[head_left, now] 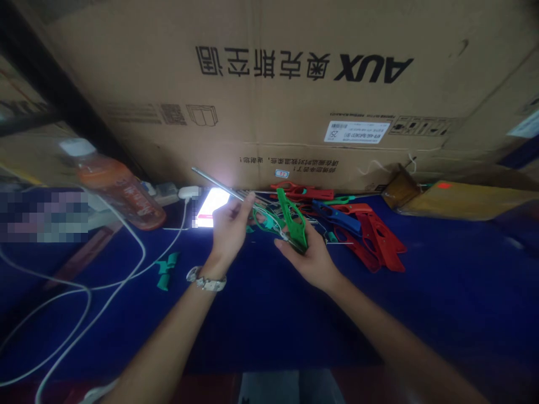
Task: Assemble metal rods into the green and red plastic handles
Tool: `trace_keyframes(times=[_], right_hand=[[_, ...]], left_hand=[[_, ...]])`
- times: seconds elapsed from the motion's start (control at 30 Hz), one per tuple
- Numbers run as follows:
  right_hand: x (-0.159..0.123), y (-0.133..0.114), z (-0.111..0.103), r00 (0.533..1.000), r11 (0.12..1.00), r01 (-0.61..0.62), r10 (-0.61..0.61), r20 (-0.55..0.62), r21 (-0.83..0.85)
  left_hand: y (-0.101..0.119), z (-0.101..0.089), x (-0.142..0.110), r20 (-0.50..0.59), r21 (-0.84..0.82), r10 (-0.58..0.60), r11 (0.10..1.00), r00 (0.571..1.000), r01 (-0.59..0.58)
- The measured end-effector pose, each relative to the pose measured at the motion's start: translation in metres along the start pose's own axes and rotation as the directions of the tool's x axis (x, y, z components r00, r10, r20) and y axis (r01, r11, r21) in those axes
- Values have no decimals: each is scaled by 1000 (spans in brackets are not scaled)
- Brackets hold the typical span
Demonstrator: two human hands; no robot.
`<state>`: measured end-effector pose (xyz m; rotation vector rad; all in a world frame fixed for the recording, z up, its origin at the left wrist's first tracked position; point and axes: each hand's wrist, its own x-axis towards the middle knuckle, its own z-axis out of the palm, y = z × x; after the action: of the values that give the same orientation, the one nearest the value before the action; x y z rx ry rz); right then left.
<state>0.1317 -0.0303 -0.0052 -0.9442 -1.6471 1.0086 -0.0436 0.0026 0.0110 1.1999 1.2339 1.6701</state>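
Perhaps the thin wires could snag or pull loose should the hands part: the left hand has its grip closed on a metal tube, the right hand on a green plastic lighter casing, both above the surface, toward its far edge.

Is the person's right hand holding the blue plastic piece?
No, the right hand holds a green plastic piece, while the blue plastic piece lies among red plastic pieces.
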Motion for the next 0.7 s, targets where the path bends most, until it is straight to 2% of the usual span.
trace_keyframes(times=[0.1,0.3,0.5,0.7], right_hand=[[1,5,-2,1000,998,5,-5,-10,-63],[4,12,-4,999,995,-45,43,-26,-87],[6,3,0,992,969,-100,80,-96,-225],[3,-2,0,993,964,-75,49,-105,-254]], left_hand=[[1,1,0,13,-1,-31,1000,999,31],[-3,0,1,-9,-9,-69,998,998,69],[-6,2,0,3,-7,-48,999,999,48],[-6,2,0,14,-22,-40,999,999,41]])
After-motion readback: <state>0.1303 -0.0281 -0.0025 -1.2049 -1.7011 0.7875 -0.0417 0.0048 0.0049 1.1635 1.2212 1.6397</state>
